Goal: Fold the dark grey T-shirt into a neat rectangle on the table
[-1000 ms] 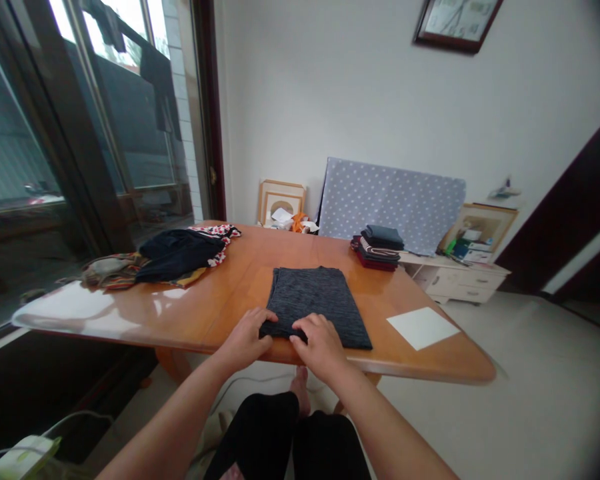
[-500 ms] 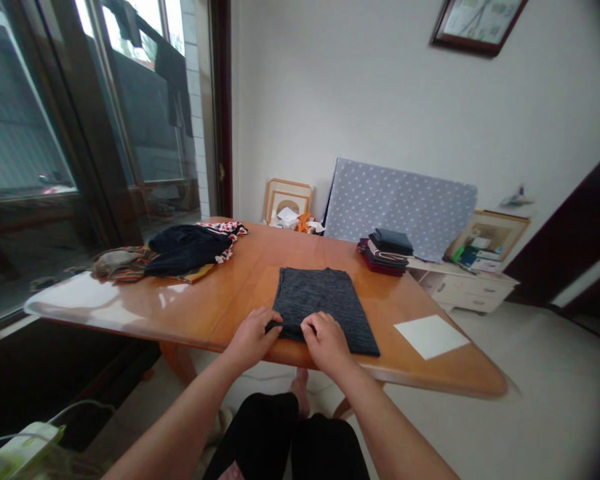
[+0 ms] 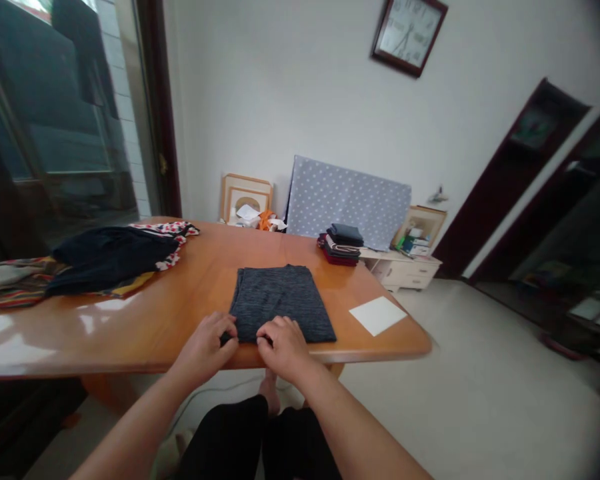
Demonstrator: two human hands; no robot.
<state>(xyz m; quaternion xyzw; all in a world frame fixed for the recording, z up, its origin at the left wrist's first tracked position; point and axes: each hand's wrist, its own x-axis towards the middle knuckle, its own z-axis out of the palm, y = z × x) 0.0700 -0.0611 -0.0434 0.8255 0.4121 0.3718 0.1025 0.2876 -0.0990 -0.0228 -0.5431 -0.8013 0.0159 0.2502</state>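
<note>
A dark grey, heathered garment lies folded into a flat square by the near edge of the wooden table. My left hand pinches its near left corner, fingers curled over the cloth. Along the same near edge, a little to the right, my right hand is closed on the fabric with thumb and fingers together. The garment's exact kind does not show in its folded state.
Loose clothes are heaped at the table's left. A stack of folded clothes stands at the back right. A white sheet lies right of the garment. Behind stand a dotted cloth cover and a white cabinet.
The view has turned to the right, so everything appears shifted left. Both hands stay at the garment's near edge, and the right hand's fingers look more curled over it.
</note>
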